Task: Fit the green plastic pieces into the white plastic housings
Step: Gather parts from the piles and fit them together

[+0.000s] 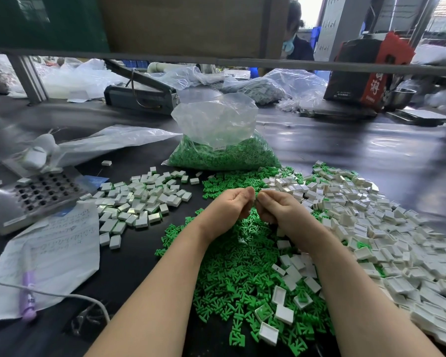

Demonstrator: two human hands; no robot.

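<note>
A: Green plastic pieces [232,284] lie in a loose heap right under the wrists, and the white plastic housings [386,228] are banked up on the right side. Why so close?

B: My guess is so either hand can grab a part without reaching. Look at the fingers first, though: both hands are curled, thumbs meeting at the middle.

A: Pinching what?

B: Cannot tell. The left hand [229,207] and right hand [278,210] come together knuckle to knuckle, and whatever sits between the fingertips is hidden. It looks like a press-fit being made.

A: And the pile on the left?

B: Those white blocks [139,202] show green at their edges, so I take them for finished ones, kept apart from the raw stock.

A: The clear bag [222,145] behind?

B: Open-topped, full of more green parts. It carries a small white label, too small to read.

A: Any other writing?

B: Handwriting on the paper sheet [57,248] at the left, illegible. The red and black box [368,70] at the back bears large characters I can't make out with confidence.
</note>
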